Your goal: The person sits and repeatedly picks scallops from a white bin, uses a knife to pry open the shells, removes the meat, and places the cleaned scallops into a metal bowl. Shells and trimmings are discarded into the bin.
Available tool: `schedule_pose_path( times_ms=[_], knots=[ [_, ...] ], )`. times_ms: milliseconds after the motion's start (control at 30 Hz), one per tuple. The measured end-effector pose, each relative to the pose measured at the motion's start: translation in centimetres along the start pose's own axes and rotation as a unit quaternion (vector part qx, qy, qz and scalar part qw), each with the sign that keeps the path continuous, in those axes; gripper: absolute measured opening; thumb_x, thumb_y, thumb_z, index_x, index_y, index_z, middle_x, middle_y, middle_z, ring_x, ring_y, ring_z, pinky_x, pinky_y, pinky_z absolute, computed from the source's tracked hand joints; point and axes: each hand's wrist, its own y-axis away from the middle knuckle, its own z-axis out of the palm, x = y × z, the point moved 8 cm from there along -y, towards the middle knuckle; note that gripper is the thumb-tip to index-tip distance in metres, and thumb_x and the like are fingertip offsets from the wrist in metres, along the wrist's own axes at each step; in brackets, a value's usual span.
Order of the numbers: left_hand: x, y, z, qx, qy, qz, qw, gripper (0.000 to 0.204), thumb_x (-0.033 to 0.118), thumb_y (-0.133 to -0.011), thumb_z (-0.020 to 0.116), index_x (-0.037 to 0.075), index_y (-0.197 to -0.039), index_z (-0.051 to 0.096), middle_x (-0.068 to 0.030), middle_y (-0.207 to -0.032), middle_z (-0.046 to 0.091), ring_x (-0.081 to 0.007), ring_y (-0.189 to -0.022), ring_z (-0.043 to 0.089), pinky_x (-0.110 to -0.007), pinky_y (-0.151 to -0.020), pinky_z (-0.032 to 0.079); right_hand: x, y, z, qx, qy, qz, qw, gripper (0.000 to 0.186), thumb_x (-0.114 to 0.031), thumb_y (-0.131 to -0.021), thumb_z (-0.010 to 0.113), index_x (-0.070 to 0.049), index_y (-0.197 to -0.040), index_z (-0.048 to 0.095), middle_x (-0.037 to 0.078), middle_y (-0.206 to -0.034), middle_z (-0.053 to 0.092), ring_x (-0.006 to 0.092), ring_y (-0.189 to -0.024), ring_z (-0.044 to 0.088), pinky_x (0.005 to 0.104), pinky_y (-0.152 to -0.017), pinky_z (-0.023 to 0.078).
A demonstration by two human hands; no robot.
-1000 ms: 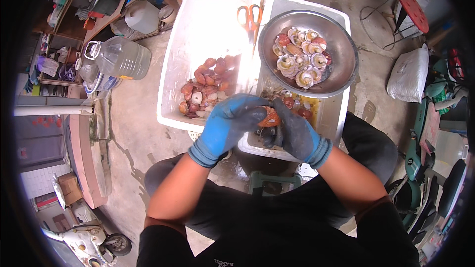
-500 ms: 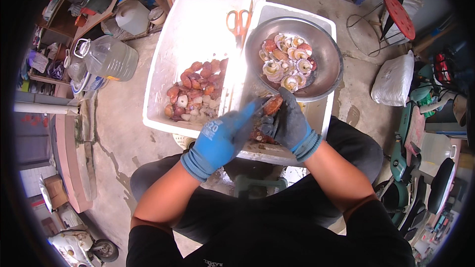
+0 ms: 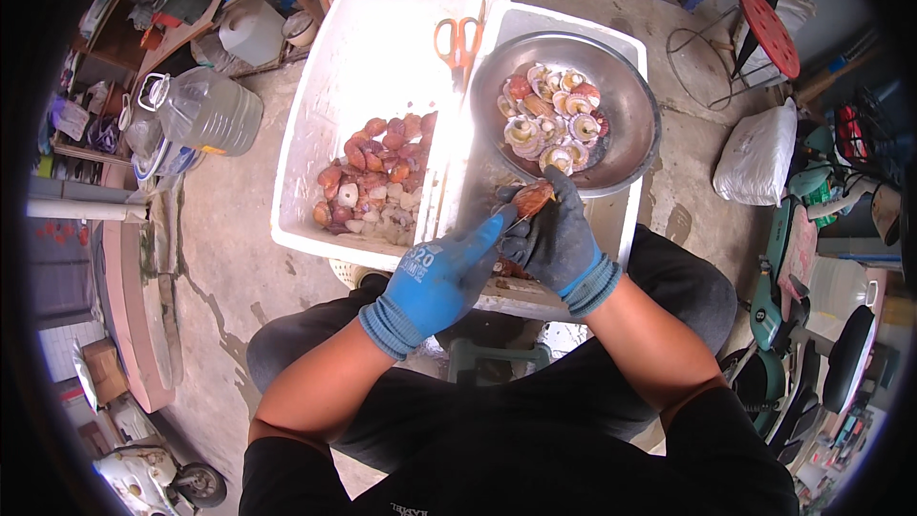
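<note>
My right hand, in a blue and dark grey glove, grips a reddish-brown scallop just below the metal bowl. Closed beside it is my left hand, gloved alike, on a thin metal tool whose tip points at the scallop; its handle is hidden in the fist. The steel bowl holds several opened scallops with pale flesh showing. More reddish shellfish lie partly hidden under my hands.
At left, a white foam box contains whole scallops and whitish lumps. Orange-handled scissors rest at its right rim. The bowl sits on another foam box. A water jug stands left, a red stool far right.
My left hand, blurred before, is now steadier and slightly lower, with the tool's blade showing near the scallop. The scallop has shifted slightly in my right hand.
</note>
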Motion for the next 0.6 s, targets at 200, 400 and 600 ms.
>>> schedule_pose_path(
  times_ms=[200,400,600],
  knots=[
    [-0.1,0.0,0.3,-0.003,0.030,-0.002,1.000,0.063,0.001,-0.102,0.062,0.013,-0.162,0.047,-0.0225,-0.098,0.073,-0.0385,-0.070,0.068,-0.042,-0.065,0.056,-0.2,0.0,-0.3,-0.003,0.011,-0.003,1.000,0.067,-0.065,-0.103,0.055,-0.002,-0.115,0.071,0.010,-0.089,0.075,0.0237,-0.072,0.069,0.0365,-0.070,0.059],
    [0.5,-0.1,-0.1,0.010,0.005,0.006,1.000,0.065,0.003,-0.101,0.064,0.015,-0.163,0.047,-0.0214,-0.091,0.071,-0.0379,-0.066,0.066,-0.044,-0.061,0.055,-0.2,0.0,-0.5,-0.017,0.009,0.002,1.000,0.067,-0.066,-0.104,0.055,-0.002,-0.115,0.071,0.011,-0.090,0.076,0.0235,-0.076,0.072,0.0354,-0.072,0.061],
    [-0.2,0.6,0.4,-0.031,-0.083,-0.029,0.996,0.064,0.006,-0.100,0.066,0.014,-0.161,0.049,-0.0211,-0.088,0.070,-0.0372,-0.065,0.066,-0.046,-0.060,0.055,-0.3,0.6,0.8,-0.023,0.055,-0.003,0.998,0.063,-0.063,-0.107,0.053,-0.003,-0.117,0.069,0.011,-0.092,0.076,0.0226,-0.077,0.073,0.0350,-0.073,0.062]
  ],
)
